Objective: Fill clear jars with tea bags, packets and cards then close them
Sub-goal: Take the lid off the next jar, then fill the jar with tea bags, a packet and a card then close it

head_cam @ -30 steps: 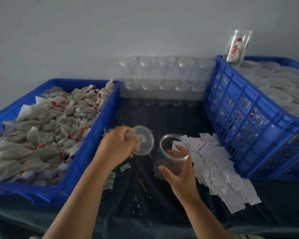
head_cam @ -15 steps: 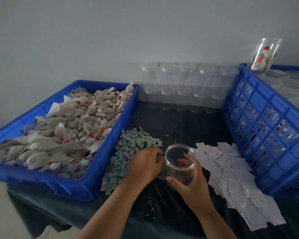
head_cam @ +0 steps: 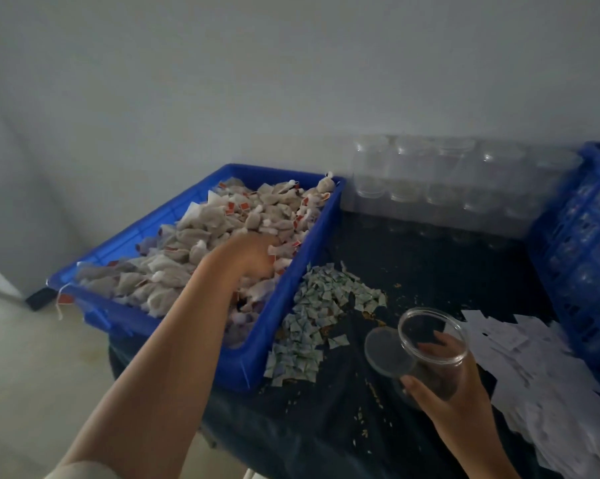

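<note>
Your left hand [head_cam: 253,252] is sunk among the tea bags [head_cam: 219,229] in the blue tray [head_cam: 129,319], far left, grip hidden; your right hand [head_cam: 457,402] holds the uncapped clear jar [head_cam: 430,337] near right, mouth tilted leftwards towards them

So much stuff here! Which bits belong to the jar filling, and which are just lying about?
For the job: jar in the right hand; lid beside it; tea bags in the tray, left hand among them; packets; cards; spare jars by the wall.
Lying about: crumbs on the cloth; blue crate, contents blurred.
</note>
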A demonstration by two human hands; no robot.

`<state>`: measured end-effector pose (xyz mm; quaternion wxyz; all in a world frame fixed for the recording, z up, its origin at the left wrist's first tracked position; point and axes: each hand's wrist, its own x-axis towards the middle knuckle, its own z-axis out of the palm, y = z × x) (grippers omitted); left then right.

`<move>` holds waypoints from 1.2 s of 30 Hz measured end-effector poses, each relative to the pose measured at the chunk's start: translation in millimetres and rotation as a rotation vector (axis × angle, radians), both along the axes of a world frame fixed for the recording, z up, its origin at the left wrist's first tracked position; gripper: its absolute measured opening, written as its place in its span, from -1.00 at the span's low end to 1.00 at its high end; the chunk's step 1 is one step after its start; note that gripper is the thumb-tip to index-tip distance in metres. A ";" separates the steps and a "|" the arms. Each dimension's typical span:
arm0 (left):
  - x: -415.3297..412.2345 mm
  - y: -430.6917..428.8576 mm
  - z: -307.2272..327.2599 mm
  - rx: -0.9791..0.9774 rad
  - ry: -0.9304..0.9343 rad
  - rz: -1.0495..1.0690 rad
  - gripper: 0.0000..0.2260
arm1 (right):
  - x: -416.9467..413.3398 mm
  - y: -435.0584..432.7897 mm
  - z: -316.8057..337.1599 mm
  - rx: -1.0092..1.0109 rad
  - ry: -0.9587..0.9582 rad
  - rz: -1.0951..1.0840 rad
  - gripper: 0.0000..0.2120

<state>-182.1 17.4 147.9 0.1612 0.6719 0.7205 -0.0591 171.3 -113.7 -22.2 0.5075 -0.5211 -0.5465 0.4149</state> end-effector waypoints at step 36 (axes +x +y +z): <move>-24.8 6.1 -30.0 0.550 -0.911 0.571 -0.71 | 2.4 2.7 -5.2 0.075 -0.004 0.032 -0.26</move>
